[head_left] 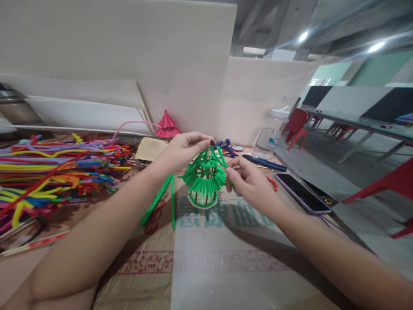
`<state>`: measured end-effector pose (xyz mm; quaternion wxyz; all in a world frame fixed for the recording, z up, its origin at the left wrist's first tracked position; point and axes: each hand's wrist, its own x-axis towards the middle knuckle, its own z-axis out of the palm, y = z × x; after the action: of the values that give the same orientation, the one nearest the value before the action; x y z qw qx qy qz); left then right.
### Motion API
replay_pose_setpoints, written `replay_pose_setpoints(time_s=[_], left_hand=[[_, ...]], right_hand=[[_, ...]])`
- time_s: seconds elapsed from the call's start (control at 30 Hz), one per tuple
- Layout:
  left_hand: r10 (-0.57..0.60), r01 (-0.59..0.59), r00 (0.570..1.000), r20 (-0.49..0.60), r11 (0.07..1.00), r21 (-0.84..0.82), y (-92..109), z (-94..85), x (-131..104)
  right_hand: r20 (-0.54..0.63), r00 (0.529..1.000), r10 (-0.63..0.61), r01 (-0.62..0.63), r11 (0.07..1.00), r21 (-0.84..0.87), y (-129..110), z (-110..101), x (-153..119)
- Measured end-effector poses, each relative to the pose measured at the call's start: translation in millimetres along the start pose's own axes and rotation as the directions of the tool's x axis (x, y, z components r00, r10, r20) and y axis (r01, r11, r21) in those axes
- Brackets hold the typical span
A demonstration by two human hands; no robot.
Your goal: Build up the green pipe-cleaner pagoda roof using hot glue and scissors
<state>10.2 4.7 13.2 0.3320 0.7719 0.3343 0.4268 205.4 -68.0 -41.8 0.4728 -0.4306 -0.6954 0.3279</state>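
Note:
A small pavilion model (206, 183) with green pipe-cleaner roofs and brown posts stands upright on a pale base in front of me. At its peak, my left hand (187, 148) pinches the top of the central stick, partly hidden by the fingers. My right hand (243, 178) is closed on a green pipe cleaner (222, 157) that slants up beside the upper roof on the right. Its lower end is hidden in my fingers. Loose green pipe cleaners (173, 202) lie to the left of the model.
Many coloured pipe cleaners (58, 168) are heaped at the left. Behind the model stand a pink pipe-cleaner roof (167, 125), a blue glue gun (227, 147) and a clear bottle (267, 135). Dark-handled pliers (264, 162) and a phone (302, 193) lie at the right, near the table's edge.

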Motion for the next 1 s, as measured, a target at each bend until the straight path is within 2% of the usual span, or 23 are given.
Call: replay_pose_setpoints(time_s=[0.2, 0.47, 0.67, 0.83, 1.0], left_hand=[[0.007, -0.01, 0.999, 0.049, 0.998, 0.057, 0.1, -10.1, 2.1], [0.067, -0.065, 0.998, -0.007, 0.981, 0.182, 1.4, -16.9, 2.5], [0.122, -0.116, 0.993, -0.003, 0.947, 0.301, 6.5, -16.3, -0.6], [0.148, -0.149, 0.989, 0.026, 0.936, 0.318, 4.5, -12.6, -0.9], [0.163, -0.157, 0.987, 0.006, 0.934, 0.321, 4.0, -10.0, -1.7]], right_hand=[[-0.051, 0.998, -0.027, 0.026, 0.999, -0.022, -1.7, 10.0, 1.3], [-0.144, 0.988, -0.053, 0.04, 0.995, -0.091, -5.5, 23.0, 10.5], [-0.187, 0.978, -0.088, 0.064, 0.989, -0.13, -3.9, 25.5, 12.6], [-0.188, 0.979, -0.084, 0.057, 0.988, -0.14, -3.2, 27.0, 14.6], [-0.179, 0.978, -0.107, 0.07, 0.977, -0.2, -3.5, 27.8, 15.2]])
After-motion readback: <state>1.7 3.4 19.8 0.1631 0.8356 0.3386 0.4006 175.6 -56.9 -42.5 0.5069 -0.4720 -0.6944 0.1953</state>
